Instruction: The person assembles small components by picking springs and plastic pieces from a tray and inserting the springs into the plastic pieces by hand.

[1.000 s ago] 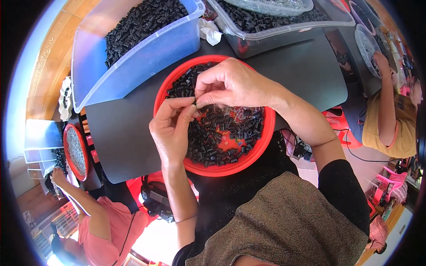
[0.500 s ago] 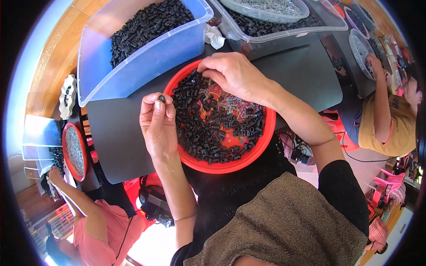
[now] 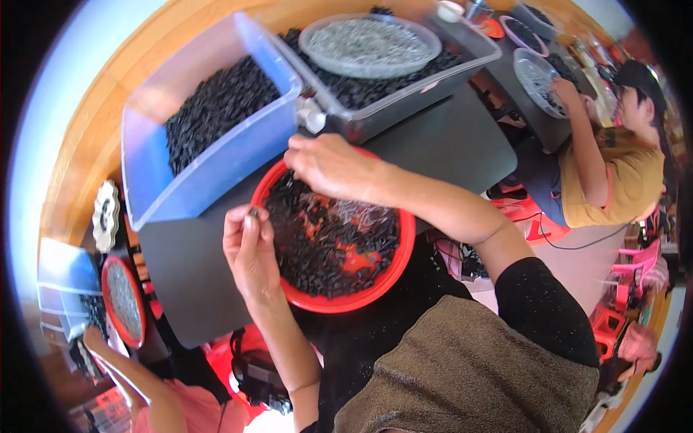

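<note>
My left hand (image 3: pixel 250 251) is raised at the left rim of a red basin (image 3: pixel 408 242). Its thumb and fingers pinch a small black tubular part (image 3: pixel 253 213). Over the basin's far rim is my right hand (image 3: pixel 333 167), its fingers curled together; whatever the fingertips hold is hidden. Many loose black plastic parts (image 3: pixel 310 268) lie in the basin, with thin silvery metal pieces (image 3: pixel 364 214) among them on the far right side. Patches of the basin's patterned red bottom show between them.
Beyond the basin stand a blue-tinted tub (image 3: pixel 209 184) of black parts and a clear tub (image 3: pixel 426 97) bearing an oval dish of metal pieces (image 3: pixel 368 45). A dark tabletop (image 3: pixel 191 263) lies beneath. Co-workers sit at left and right, one in a yellow-brown shirt (image 3: pixel 613 180).
The view has turned, so the basin and tubs sit lower and further left. My right hand has drawn up over the far rim. My left hand keeps its pinch on the black part.
</note>
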Tool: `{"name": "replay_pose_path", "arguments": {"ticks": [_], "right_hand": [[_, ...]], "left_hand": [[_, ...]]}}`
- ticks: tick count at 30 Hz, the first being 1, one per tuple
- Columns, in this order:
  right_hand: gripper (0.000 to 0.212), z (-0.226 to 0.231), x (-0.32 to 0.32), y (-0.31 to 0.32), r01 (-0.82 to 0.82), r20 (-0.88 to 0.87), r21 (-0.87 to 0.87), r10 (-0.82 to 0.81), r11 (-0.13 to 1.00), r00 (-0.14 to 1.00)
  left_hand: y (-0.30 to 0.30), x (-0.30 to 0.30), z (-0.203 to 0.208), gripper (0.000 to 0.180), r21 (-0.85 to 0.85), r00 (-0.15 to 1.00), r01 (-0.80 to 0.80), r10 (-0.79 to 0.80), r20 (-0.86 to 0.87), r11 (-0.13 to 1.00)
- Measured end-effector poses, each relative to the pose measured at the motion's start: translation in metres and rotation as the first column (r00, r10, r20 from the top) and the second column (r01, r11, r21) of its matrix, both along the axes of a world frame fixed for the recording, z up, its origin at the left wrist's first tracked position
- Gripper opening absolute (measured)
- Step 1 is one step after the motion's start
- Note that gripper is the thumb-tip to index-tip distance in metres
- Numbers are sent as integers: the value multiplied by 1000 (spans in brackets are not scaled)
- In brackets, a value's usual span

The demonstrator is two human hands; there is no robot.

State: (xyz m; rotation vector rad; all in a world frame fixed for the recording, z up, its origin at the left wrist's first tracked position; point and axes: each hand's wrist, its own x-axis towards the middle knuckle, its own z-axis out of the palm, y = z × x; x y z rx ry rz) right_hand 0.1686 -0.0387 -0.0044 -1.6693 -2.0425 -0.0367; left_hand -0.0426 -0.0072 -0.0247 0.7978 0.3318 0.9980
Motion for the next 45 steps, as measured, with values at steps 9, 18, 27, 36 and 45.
{"name": "replay_pose_path", "arguments": {"ticks": [9, 18, 27, 36, 45], "right_hand": [[10, -3, 5, -6, -58, -215, -63, 43, 996, 976], [13, 18, 12, -14, -181, -693, -32, 109, 983, 713], [14, 20, 3, -11, -226, -801, -112, 46, 968, 597], [7, 9, 14, -14, -215, -433, -108, 149, 971, 889], [5, 15, 17, -14, -241, -364, -155, 171, 958, 915]], "left_hand": [[-4, 11, 28, 15, 32, 961, 53, -42, -275, 998], [41, 27, 41, 12, 234, 855, 212, -64, -515, 949], [46, 18, 21, 12, 162, 912, 149, -72, -404, 975], [44, 17, 21, 12, 145, 919, 141, -75, -388, 979], [43, 18, 22, 12, 158, 907, 161, -82, -414, 974]]}}
